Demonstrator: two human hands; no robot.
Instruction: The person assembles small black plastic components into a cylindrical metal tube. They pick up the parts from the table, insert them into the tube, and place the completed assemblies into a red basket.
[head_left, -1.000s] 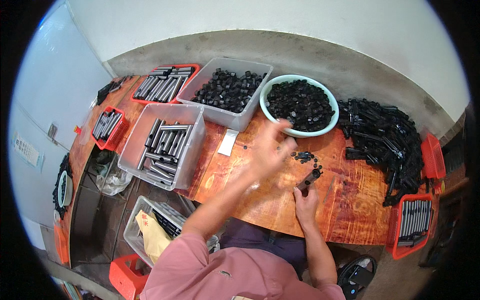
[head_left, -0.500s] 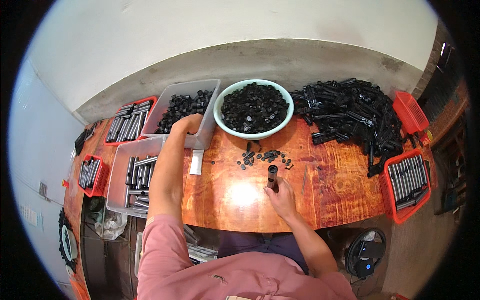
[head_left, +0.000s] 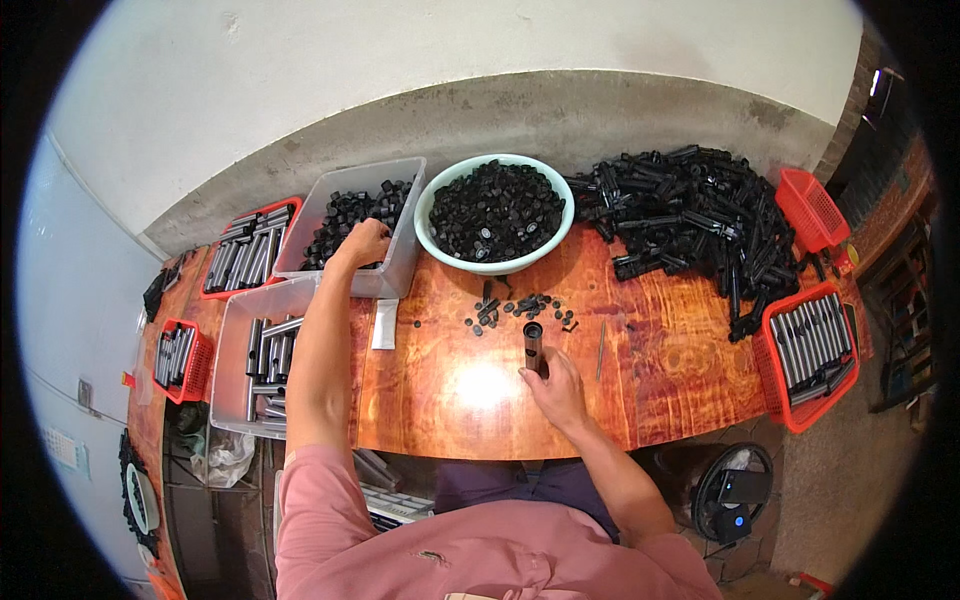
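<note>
My left hand [head_left: 366, 243] reaches over the near wall of a translucent plastic bin [head_left: 402, 250] at the back left. Its fingers are curled down among short black cylindrical parts [head_left: 352, 208]; whatever they grip is hidden. Above the middle of the table, my right hand [head_left: 558, 392] is wrapped round a dark tube [head_left: 533, 347]. The tube stands upright, its open round end facing up and a hole showing in its side. Just beyond it lie several small black discs and bits [head_left: 520, 308] on the wood.
A pale green basin [head_left: 424, 240] heaped with small black parts stands at the back centre. Right of it is a pile of black tubular pieces [head_left: 690, 215]. Red baskets [head_left: 797, 425] and a clear bin [head_left: 232, 385] hold metal tubes. A thin rod [head_left: 601, 350] lies right of my right hand.
My left hand has shifted slightly within the bin, its fingers more curled and its knuckles higher. The right hand still holds the tube upright. The whole view has shifted a little.
</note>
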